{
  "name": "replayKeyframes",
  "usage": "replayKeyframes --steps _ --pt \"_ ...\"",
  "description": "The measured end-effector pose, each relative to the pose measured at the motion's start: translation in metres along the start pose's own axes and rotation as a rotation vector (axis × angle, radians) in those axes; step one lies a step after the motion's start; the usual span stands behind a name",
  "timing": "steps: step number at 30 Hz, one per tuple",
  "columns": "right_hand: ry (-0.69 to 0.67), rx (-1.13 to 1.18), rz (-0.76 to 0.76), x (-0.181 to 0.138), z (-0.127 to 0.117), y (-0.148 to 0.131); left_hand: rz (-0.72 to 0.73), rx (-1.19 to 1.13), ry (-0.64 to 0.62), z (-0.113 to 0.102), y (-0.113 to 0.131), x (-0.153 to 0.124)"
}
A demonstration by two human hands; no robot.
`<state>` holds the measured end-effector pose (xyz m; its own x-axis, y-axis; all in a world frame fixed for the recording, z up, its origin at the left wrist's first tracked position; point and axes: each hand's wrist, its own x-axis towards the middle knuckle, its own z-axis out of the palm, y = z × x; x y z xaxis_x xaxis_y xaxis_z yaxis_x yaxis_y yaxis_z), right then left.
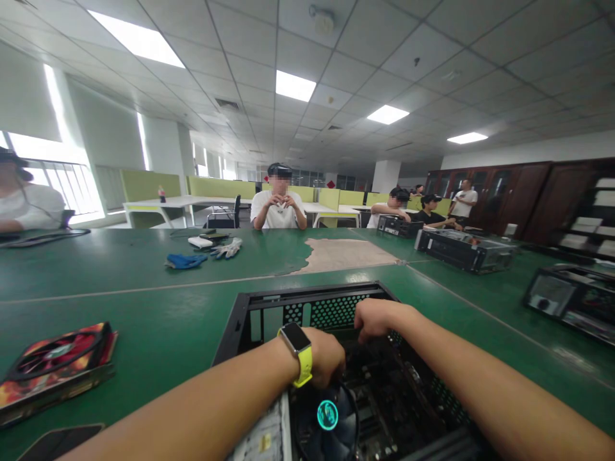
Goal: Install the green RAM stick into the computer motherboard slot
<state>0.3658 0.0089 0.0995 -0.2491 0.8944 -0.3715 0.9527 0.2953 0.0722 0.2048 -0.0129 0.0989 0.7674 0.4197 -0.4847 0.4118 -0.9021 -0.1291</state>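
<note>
An uncovered black computer case (pixel 240 320) lies in front of me, with perforated panels and dark parts inside. My left hand (pixel 325 355), wearing a watch with a yellow band (pixel 302 358), reaches into it just above a round cooling fan (pixel 339 442) with a glowing teal centre. Its fingers curl downward and are mostly hidden. Over the far right part of the case, close to the perforated panel, my right hand (pixel 379 318) is bent down with fingers closed. Whatever either hand pinches is lost in the dark interior.
A red and black graphics card (pixel 57 365) lies at left on the green tabletop (pixel 158 333). Farther back are blue gloves (pixel 185 260) and white-grey gloves (pixel 228 248). More computer cases (pixel 466 250) stand at right. A person (pixel 278 205) sits opposite; others sit around the table.
</note>
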Motion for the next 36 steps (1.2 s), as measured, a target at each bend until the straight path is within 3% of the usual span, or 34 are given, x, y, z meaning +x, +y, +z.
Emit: replayKeyframes --steps 7,13,16,21,24,26,31,36 --pt "0.053 -0.022 0.044 0.001 -0.001 0.004 -0.006 -0.106 0.157 -0.003 -0.017 0.002" --pt "0.084 -0.013 0.072 0.004 0.001 0.004 0.067 -0.073 -0.117 -0.002 0.001 0.007" --pt "0.09 -0.007 0.071 0.004 0.001 0.004 0.074 -0.061 -0.102 -0.002 0.004 0.012" --pt "0.087 -0.002 0.075 0.003 -0.002 0.008 0.064 -0.177 0.056 -0.007 -0.02 0.005" --pt "0.057 0.001 0.056 0.002 -0.004 0.007 0.064 -0.325 -0.1 -0.01 -0.025 0.002" --pt "-0.003 0.009 0.02 0.002 -0.004 0.003 0.001 -0.272 -0.18 -0.012 -0.021 0.001" --pt "-0.075 -0.029 -0.032 0.004 0.002 -0.011 -0.221 -0.053 -0.021 -0.013 -0.013 0.0" --pt "-0.132 -0.092 -0.174 0.009 0.01 -0.03 -0.086 0.002 -0.114 0.002 -0.012 0.015"
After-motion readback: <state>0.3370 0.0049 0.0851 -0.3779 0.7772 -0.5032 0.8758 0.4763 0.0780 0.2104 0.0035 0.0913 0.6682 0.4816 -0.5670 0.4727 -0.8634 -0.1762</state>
